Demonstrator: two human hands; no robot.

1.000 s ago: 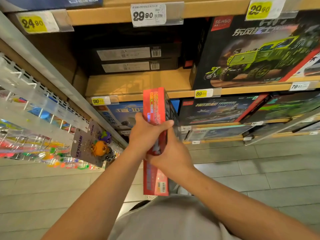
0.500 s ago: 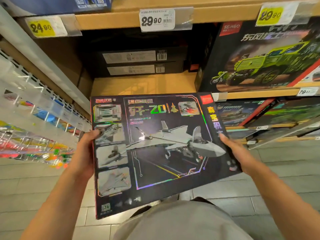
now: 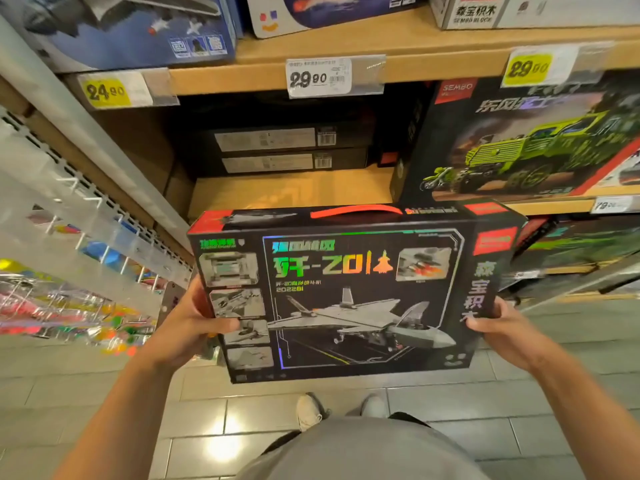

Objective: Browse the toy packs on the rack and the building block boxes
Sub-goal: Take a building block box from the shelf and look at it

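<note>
At frame centre I hold the black jet box (image 3: 349, 296) upright, face toward me. My left hand (image 3: 188, 327) grips its left edge, thumb across the front; my right hand (image 3: 498, 332) grips the right edge. Behind it the wooden shelf (image 3: 287, 194) carries the green truck box (image 3: 530, 143) at upper right. The toy rack (image 3: 69, 271) hangs at left.

Wooden shelves (image 3: 381, 69) run across the back, their front edges carrying price tags: a yellow one (image 3: 107, 92) reading 24.90, a white one (image 3: 320, 77) reading 29.90, and another yellow one (image 3: 528, 67), blurred. A pale slanted upright (image 3: 86, 133) borders the shelving on the left. The floor (image 3: 104, 410) is grey rectangular tile with dark grout lines, and a bright spot of reflected ceiling light (image 3: 225, 436) shows on it.
</note>
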